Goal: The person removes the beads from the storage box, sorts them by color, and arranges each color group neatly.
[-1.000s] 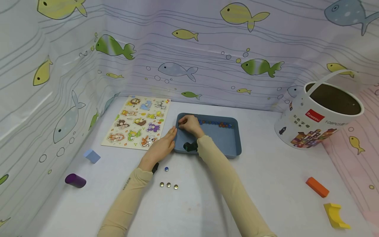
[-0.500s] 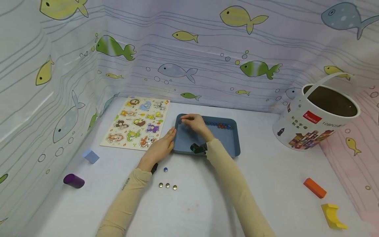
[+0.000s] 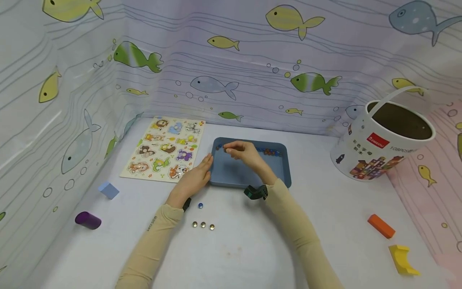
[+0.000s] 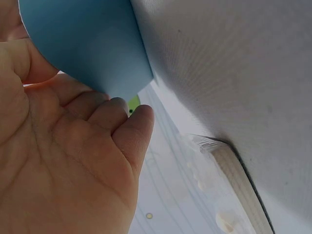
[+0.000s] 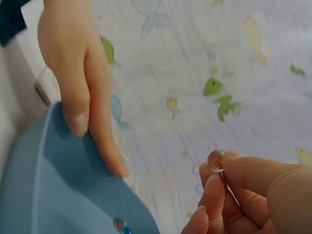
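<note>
Head view: a person's left hand [image 3: 193, 180] lies with straight fingers pressed against the left wall of a blue tray [image 3: 285, 168] on a white table [image 3: 245, 249]. The right hand [image 3: 245, 154] hovers above the tray's far left corner, fingertips pinched together. Four marbles [image 3: 203, 224] sit near the left wrist.

Left wrist view: the flat palm [image 4: 58, 165] touches the tray's outer wall [image 4: 92, 44].

Right wrist view: thumb and forefinger pinch a glass marble [image 5: 216, 161] (clear with a red streak), held above the tray [image 5: 58, 195]
</note>
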`<control>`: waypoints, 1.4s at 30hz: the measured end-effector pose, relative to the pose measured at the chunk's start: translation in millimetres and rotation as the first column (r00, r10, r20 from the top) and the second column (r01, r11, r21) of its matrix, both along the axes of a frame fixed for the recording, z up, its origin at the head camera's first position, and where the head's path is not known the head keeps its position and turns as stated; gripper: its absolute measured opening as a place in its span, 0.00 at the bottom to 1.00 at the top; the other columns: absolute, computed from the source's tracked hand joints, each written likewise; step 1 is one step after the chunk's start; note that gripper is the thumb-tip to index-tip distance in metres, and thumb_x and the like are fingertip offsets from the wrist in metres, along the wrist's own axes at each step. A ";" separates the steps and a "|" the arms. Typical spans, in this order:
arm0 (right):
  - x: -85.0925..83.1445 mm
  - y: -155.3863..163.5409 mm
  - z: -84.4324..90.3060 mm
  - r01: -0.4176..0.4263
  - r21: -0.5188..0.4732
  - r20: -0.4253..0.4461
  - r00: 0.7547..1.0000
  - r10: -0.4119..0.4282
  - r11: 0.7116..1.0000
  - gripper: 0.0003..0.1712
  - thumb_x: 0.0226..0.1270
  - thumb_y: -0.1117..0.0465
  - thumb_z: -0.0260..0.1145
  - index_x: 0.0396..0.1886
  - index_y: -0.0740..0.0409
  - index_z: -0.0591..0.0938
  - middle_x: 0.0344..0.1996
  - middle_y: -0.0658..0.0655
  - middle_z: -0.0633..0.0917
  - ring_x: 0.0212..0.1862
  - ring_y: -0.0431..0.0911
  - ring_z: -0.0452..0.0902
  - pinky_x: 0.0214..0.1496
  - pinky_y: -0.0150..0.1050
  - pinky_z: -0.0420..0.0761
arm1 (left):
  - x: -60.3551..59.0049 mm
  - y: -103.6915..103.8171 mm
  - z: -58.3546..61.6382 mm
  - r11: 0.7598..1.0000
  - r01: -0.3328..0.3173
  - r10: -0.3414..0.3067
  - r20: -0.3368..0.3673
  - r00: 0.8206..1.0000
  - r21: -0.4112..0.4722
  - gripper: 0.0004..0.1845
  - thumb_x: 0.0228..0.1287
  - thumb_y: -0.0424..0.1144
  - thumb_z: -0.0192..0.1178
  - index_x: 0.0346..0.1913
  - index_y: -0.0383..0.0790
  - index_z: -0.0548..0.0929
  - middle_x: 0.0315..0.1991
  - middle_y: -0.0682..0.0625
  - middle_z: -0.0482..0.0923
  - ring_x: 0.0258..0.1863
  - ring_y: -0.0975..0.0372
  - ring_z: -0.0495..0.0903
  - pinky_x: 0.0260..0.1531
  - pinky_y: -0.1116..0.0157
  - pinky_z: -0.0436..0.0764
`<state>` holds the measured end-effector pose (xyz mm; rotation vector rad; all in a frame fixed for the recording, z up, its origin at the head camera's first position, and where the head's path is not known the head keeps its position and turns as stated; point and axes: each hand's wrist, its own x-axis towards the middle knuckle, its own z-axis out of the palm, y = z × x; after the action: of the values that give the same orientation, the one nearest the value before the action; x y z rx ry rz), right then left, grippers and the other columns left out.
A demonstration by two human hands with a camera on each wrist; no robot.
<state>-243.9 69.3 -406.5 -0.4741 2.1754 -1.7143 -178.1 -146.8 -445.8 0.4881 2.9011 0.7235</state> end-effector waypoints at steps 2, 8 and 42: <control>10.3 2.2 1.4 -0.027 0.000 -0.004 1.000 0.027 1.000 0.18 0.71 0.59 0.60 0.56 0.62 0.81 0.52 0.61 0.84 0.55 0.68 0.73 0.58 0.63 0.74 | -0.1 -0.1 -0.5 1.000 0.001 -0.001 -0.003 1.000 0.004 0.30 0.76 0.41 0.42 0.76 0.37 0.51 0.78 0.45 0.45 0.76 0.52 0.54 0.71 0.50 0.65; 49.1 8.8 -2.4 -0.136 0.066 -0.045 0.989 0.139 0.989 0.16 0.71 0.61 0.61 0.53 0.62 0.83 0.49 0.62 0.86 0.46 0.68 0.77 0.47 0.59 0.80 | 0.0 -0.4 -1.2 1.000 0.001 -0.001 -0.017 1.000 0.000 0.30 0.76 0.41 0.42 0.76 0.37 0.51 0.78 0.45 0.46 0.75 0.51 0.56 0.69 0.50 0.67; 127.0 14.2 -42.0 -0.350 0.272 -0.161 0.902 0.401 0.896 0.09 0.61 0.61 0.70 0.42 0.54 0.87 0.35 0.49 0.87 0.27 0.31 0.72 0.30 0.25 0.76 | 1.6 -0.3 1.8 1.000 -0.002 0.002 -0.014 1.000 -0.013 0.30 0.76 0.41 0.42 0.76 0.37 0.52 0.78 0.45 0.47 0.76 0.53 0.54 0.69 0.50 0.67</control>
<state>-116.9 83.5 -448.5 -0.9813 2.2077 -1.2251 -176.4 -147.1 -444.0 0.4914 2.9178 0.7038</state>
